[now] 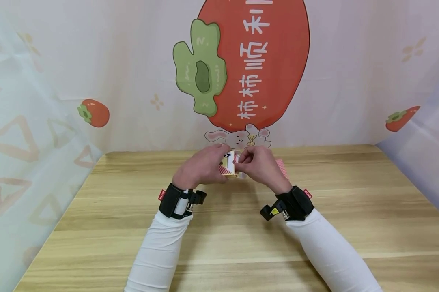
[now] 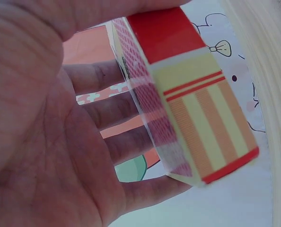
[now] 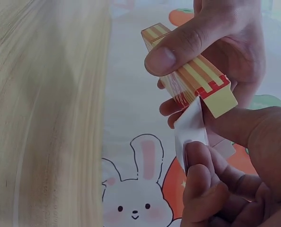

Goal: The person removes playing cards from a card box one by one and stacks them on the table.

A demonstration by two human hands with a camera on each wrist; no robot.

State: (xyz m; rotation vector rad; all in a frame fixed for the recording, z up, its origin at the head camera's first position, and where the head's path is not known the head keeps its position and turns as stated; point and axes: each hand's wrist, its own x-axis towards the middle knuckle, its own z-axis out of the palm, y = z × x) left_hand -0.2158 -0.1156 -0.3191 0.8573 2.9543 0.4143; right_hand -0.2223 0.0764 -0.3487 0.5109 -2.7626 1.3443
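Observation:
My left hand (image 1: pixel 206 164) grips a playing-card box (image 1: pixel 225 165) over the far part of the table. The box has an "A" card on its face, a red mesh pattern and a striped side (image 2: pixel 216 127). In the left wrist view, the thumb lies over one edge and the fingers reach behind the box. Fingers of my right hand (image 1: pixel 260 164) pinch a white flap (image 3: pixel 191 125) at the box's end, seen closely in the right wrist view. A yellowish end tab (image 3: pixel 220 103) stands out beside the flap. What is inside the box is hidden.
A red-patterned flat thing (image 1: pixel 282 167), partly covered by my right hand, lies on the wooden table (image 1: pixel 227 235). Just behind the table's far edge hangs a white cloth (image 1: pixel 139 61) printed with a large red persimmon and a rabbit.

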